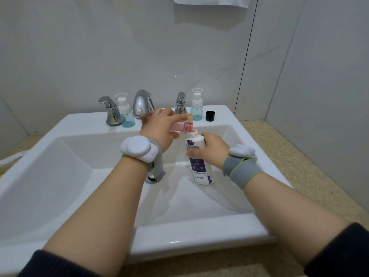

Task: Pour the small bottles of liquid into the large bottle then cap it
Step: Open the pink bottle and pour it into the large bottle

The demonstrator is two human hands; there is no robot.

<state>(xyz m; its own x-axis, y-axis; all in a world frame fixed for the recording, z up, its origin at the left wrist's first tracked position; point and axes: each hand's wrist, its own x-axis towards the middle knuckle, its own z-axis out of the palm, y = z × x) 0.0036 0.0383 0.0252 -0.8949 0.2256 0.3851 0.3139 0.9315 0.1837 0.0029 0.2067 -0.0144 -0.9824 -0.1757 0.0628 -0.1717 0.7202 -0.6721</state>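
My left hand [159, 126] grips a small pink bottle [182, 127], tipped on its side with its open threaded neck just above the mouth of the large bottle. That large white bottle [199, 162] with a purple label stands uncapped in the sink basin, and my right hand [211, 148] holds it around the upper body. A black cap [210, 116] sits on the sink ledge at the back right. Two small blue pump bottles stand on the ledge, one at the left [126, 110] and one at the right [196, 105].
The white sink [60, 176] fills the middle of the view, with a chrome faucet [142, 103] and two chrome handles [110, 110] [181, 103] along the back ledge. A drain stopper [151, 177] sits under my left wrist. Speckled countertop lies to the right.
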